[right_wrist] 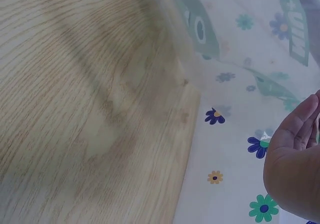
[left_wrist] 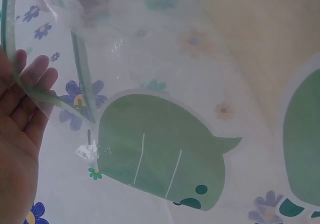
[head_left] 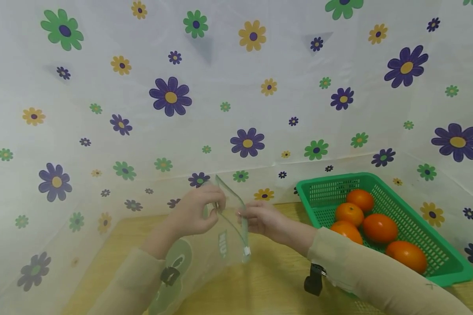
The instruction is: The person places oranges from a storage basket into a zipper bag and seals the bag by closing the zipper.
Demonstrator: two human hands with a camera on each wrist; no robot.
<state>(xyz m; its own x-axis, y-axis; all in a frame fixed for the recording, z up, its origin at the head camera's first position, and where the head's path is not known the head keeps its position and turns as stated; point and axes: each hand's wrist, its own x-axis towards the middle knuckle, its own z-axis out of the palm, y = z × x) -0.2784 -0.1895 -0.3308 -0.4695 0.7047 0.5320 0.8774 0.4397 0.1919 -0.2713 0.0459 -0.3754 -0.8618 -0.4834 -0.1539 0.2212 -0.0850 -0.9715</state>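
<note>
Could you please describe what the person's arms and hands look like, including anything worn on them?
Both arms wear long, pale beige sleeves that end at the wrists, leaving the left hand and right hand bare, with no gloves or rings visible. A small black device hangs under the right forearm, and a similar black clip sits on the left sleeve.

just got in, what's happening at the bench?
A person holds a clear zip bag with green print above the wooden table. The left hand and right hand each pinch one side of the bag's top edge, and its mouth looks parted. Five oranges sit in a green basket to the right, none in the bag.
</note>
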